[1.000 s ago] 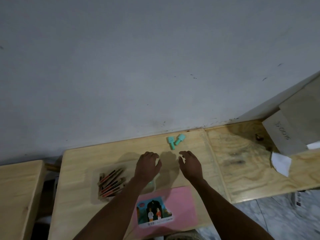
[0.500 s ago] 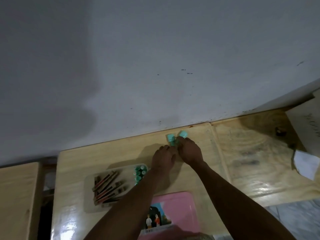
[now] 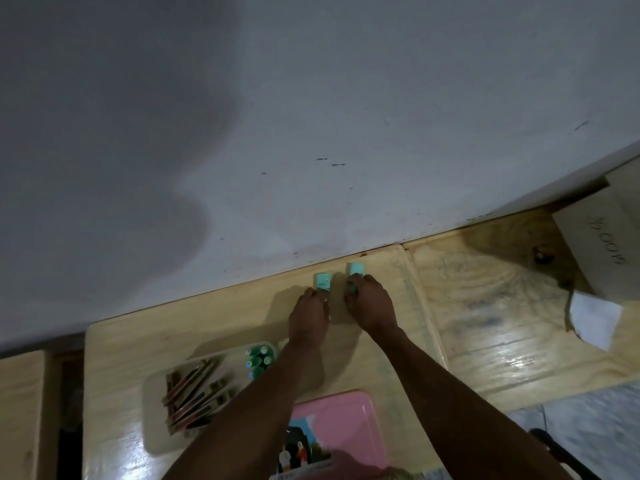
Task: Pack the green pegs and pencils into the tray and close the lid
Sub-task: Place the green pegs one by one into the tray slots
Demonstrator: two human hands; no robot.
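Observation:
Two green pegs lie near the wall at the back of the wooden table [image 3: 207, 320]. My left hand [image 3: 309, 315] pinches the left green peg [image 3: 322, 280] by its near end. My right hand [image 3: 371, 304] grips the right green peg [image 3: 356, 269], whose far end sticks out past the fingers. A pale tray [image 3: 156, 441] sits at the near left. It holds several pencils [image 3: 194, 396] on its left side and several green pegs [image 3: 258, 358] on its right. The pink lid [image 3: 346, 420] with a picture on it lies near the front edge, under my forearms.
A second wooden table [image 3: 502, 306] adjoins on the right, with a cardboard box [image 3: 602, 237] and a white paper [image 3: 594, 320] at its far right. Another wooden surface [image 3: 20, 410] stands at the left across a dark gap. A grey wall rises right behind the tables.
Both hands reached from beside the tray to the back of the table and took hold of the two loose green pegs, which now lie apart.

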